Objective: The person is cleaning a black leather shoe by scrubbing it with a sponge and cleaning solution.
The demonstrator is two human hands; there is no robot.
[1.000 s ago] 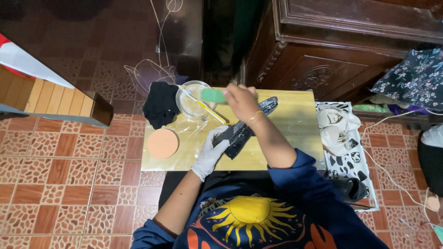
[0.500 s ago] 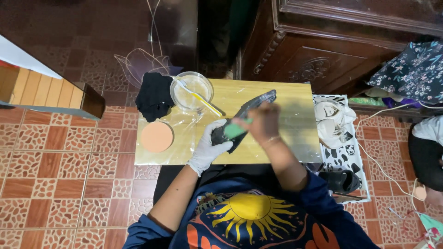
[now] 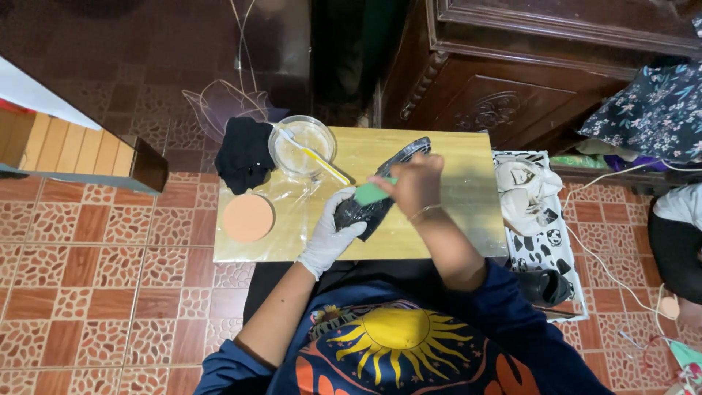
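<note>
Holding tight, the gloved left hand [image 3: 329, 238] pins a black shoe [image 3: 380, 190] on the wooden board [image 3: 453, 227]. Fingers of the bare right hand [image 3: 413, 183] pinch a small green brush [image 3: 371, 193] against it. That shoe looks light, bendy and shiny, maybe slippery, so its heel end seems best to hold. Nearby sit a round glass bowl [image 3: 301, 146] and soft black cloth [image 3: 245, 153].

Bare yellow wood of the low rectangular table [image 3: 468, 219] lies open along its right end and its near edge right of the black shoe [image 3: 380, 194]. The left half is crowded: a round clear glass bowl [image 3: 301, 145] holding a yellow-handled toothbrush [image 3: 313, 156], a crumpled black cloth [image 3: 245, 152] touching the bowl's left side, and a round orange sponge disc [image 3: 248, 217] (overhanging the left edge). A dark carved wooden cabinet [image 3: 526, 80] blocks the far right side.
</note>
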